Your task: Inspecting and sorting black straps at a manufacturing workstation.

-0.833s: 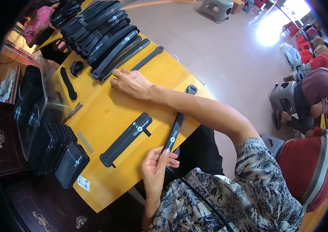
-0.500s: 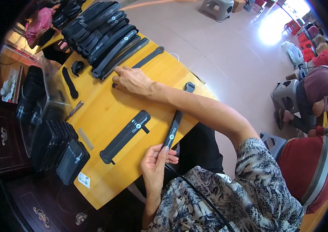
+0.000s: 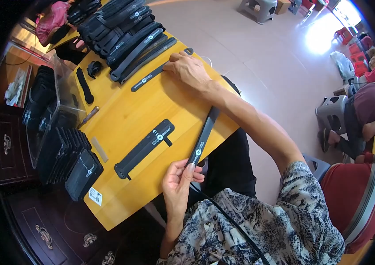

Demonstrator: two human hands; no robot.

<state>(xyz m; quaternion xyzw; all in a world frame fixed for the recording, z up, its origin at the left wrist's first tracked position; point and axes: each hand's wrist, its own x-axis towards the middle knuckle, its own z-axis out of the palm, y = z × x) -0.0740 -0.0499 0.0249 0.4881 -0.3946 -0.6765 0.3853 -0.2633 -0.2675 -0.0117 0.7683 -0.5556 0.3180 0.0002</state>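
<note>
My left hand (image 3: 179, 181) pinches the lower end of a long black strap (image 3: 200, 148) with pale printing. The strap slants up across the table's near right edge, and my right forearm hides its far end. Farther off, my right hand (image 3: 188, 70) has its bent fingers on a second black strap (image 3: 148, 79) lying flat beside the pile. That strap shows to both sides of the hand. Between the two lies a flat black fabric piece (image 3: 145, 148) with small tabs at its edge.
Bundled black straps (image 3: 130, 39) are heaped on the yellow table (image 3: 125, 198). Along the left lie a short black strap (image 3: 84, 86), a wooden-handled tool (image 3: 91, 115) and stacked black pieces (image 3: 83, 174). A clear bin (image 3: 55, 106) stands beside the table. Other people sit at the far right.
My right hand has slid right and up along the far strap, uncovering its printed near end. My left hand keeps its pinch; the view has shifted slightly.
</note>
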